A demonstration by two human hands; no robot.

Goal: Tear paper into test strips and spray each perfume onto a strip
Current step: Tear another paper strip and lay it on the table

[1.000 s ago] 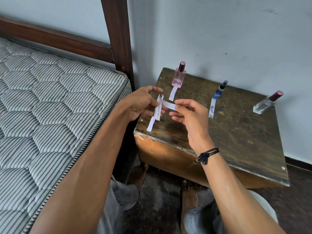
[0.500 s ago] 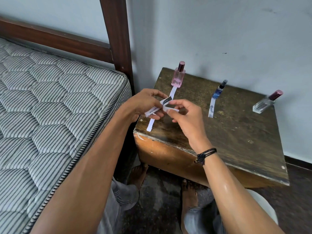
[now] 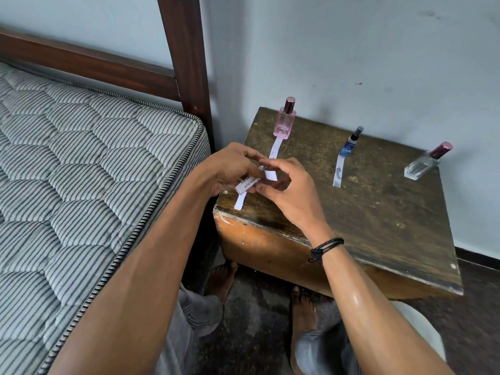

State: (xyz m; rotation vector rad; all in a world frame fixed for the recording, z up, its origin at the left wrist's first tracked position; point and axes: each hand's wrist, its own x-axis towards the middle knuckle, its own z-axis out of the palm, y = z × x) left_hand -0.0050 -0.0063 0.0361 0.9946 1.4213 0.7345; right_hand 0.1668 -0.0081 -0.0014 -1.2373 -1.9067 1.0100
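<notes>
Over the left part of a worn wooden table [image 3: 378, 228], my left hand [image 3: 227, 169] and my right hand [image 3: 286, 190] pinch a small printed paper piece [image 3: 247, 184] between them, fingertips close together. A white strip end [image 3: 240, 202] hangs below my left hand. Along the back stand a pink perfume bottle [image 3: 284, 121], a slim blue spray bottle [image 3: 351, 143] and a clear bottle with a dark red cap [image 3: 424, 163]. One paper strip [image 3: 275, 148] lies in front of the pink bottle, another strip [image 3: 338, 171] in front of the blue one.
A striped quilted mattress [image 3: 81, 163] with a dark wooden bed frame [image 3: 186, 63] fills the left. A pale wall [image 3: 351, 50] stands right behind the table. My bare feet [image 3: 300, 307] rest on the dark floor below the table's front edge.
My hands have drawn closer together and the paper has turned from upright to nearly flat, with its printed side now facing up. The bottles and laid strips have not moved.
</notes>
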